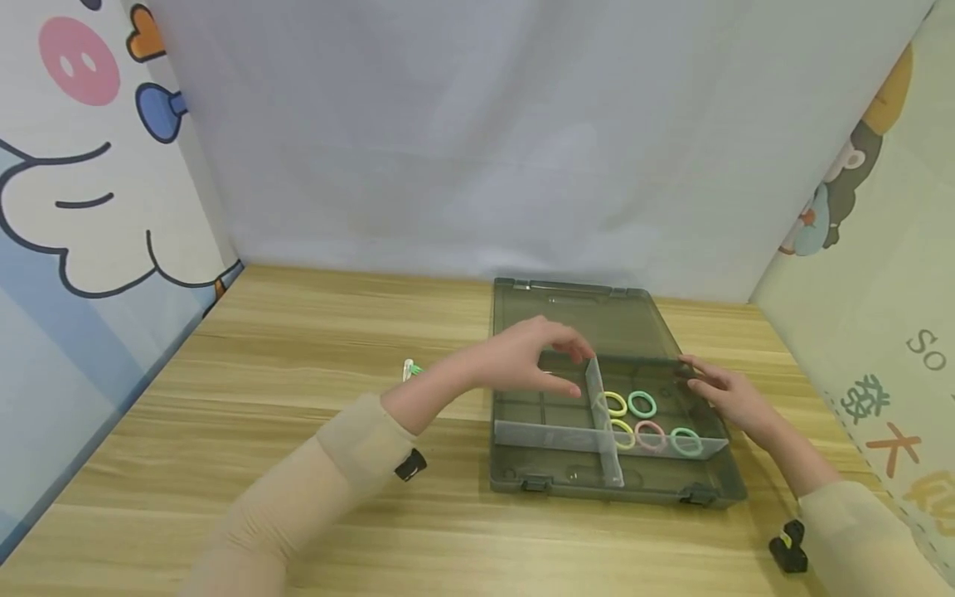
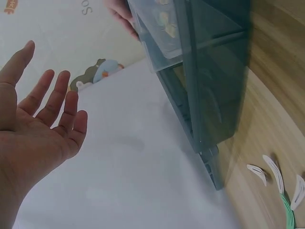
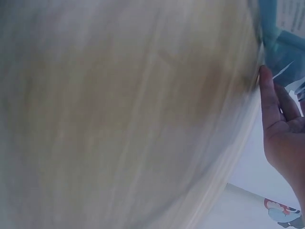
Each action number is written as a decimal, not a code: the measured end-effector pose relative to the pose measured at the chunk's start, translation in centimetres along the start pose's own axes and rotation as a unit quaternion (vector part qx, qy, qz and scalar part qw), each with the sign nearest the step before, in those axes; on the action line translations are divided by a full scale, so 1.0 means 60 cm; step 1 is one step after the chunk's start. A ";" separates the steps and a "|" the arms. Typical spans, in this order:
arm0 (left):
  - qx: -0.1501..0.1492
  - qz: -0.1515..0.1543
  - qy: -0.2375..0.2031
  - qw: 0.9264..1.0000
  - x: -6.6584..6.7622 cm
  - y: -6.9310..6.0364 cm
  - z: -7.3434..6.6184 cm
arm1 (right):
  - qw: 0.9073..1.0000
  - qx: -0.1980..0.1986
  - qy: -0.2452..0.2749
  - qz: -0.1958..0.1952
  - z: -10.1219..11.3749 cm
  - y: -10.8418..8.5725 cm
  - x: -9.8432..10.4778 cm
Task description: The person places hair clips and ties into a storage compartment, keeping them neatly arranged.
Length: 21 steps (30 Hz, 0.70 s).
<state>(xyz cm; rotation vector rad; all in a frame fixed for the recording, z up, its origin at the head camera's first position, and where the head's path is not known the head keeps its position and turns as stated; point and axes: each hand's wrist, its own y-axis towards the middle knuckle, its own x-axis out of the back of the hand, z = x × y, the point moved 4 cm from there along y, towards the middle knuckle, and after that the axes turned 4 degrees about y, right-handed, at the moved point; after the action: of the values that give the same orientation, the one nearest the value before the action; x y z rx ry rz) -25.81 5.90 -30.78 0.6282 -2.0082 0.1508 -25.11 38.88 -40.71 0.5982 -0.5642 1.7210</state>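
A dark translucent box (image 1: 567, 489) lies with its lid (image 1: 574, 319) folded back. Clear dividers cross it, one long (image 1: 552, 435) and one short (image 1: 606, 423). Several coloured rings, among them a pink ring (image 1: 650, 436) and a green ring (image 1: 642, 404), lie in the right compartment. Over the left part hovers the left hand (image 1: 533, 356), fingers loosely bent beside the short divider's far end; in the left wrist view the left hand (image 2: 45, 124) holds nothing. At the box's right wall, the right hand (image 1: 734, 402) rests its fingertips; the right wrist view shows the right hand (image 3: 286, 129) touching the edge.
White hair clips (image 2: 273, 172) and a green item (image 2: 288, 210) lie on the wooden table (image 1: 298, 348), left of the box; in the head view the left forearm partly hides them. Behind the table hangs a pale cloth (image 1: 448, 166), with printed panels on both sides.
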 end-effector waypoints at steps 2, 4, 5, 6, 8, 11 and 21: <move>0.015 -0.004 -0.003 1.000 0.001 -0.016 0.004 | 1.000 0.005 -0.010 -0.004 0.001 0.001 -0.001; 0.027 -0.009 -0.011 1.000 0.002 -0.030 0.011 | 1.000 0.012 -0.017 -0.008 0.001 0.003 -0.001; 0.032 -0.012 -0.016 0.999 0.002 -0.037 0.015 | 1.000 0.014 -0.020 -0.010 0.002 0.003 -0.001; 0.037 -0.015 -0.022 0.999 0.002 -0.043 0.020 | 1.000 0.017 -0.023 -0.011 0.002 0.003 -0.001; 0.045 -0.025 -0.031 0.998 0.002 -0.056 0.030 | 0.999 0.020 -0.027 -0.014 0.005 0.003 -0.001; 0.056 -0.036 -0.044 0.997 0.003 -0.075 0.046 | 0.999 0.022 -0.036 -0.017 0.008 0.002 -0.001; 0.060 -0.069 -0.043 0.995 0.022 -0.153 0.095 | 0.999 0.006 -0.030 -0.020 0.015 0.001 -0.003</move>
<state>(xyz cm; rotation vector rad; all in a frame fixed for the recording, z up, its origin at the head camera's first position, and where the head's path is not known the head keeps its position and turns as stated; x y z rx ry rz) -26.29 -4.50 -33.98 0.8600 -2.0410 0.1659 -25.05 38.12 -40.14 0.6674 -0.5813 1.6741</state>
